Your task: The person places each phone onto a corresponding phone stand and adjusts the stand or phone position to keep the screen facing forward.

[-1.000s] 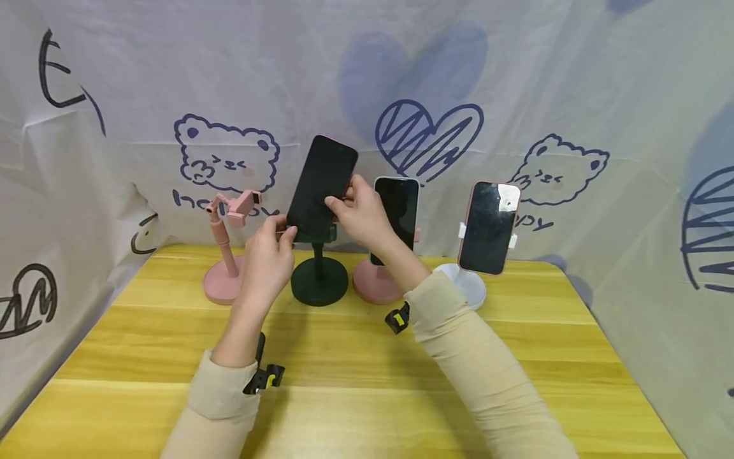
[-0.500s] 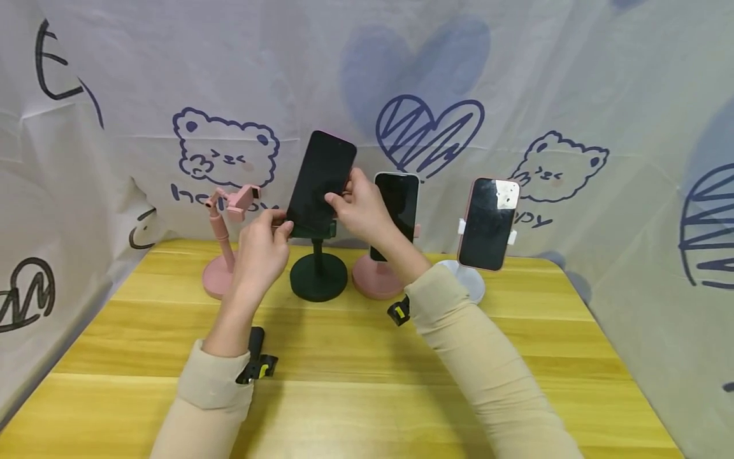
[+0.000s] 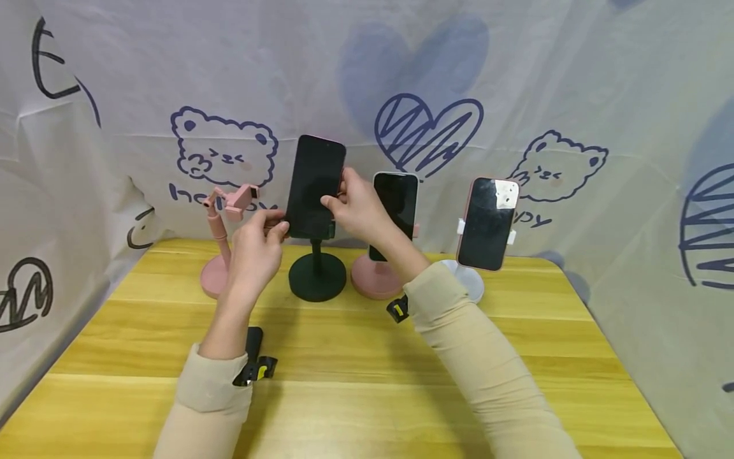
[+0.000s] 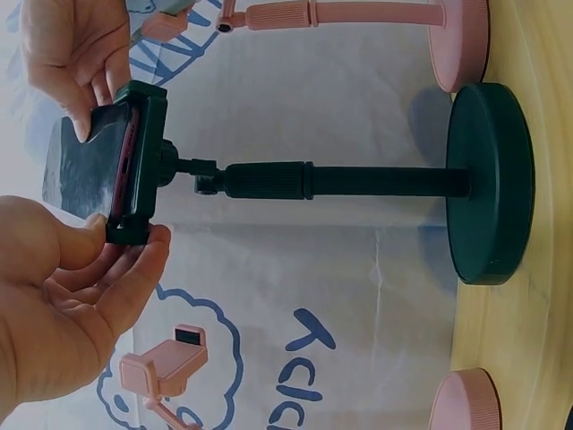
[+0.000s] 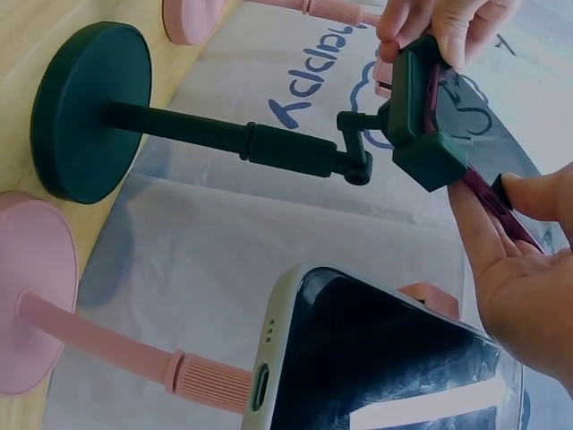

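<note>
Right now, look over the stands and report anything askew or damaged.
In the head view, the leftmost pink stand looks odd: its clamp sits cocked at an angle, and it alone has no phone. The green stand stands upright; no damage shows.

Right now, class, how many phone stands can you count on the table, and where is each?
4. From left to right: a pink stand, a green stand, another pink stand and, furthest right, a white stand. The arms cover parts of the table, but no other stand shows.

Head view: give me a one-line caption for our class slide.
Hands grip a phone and its green stand, between two pink stands.
</note>
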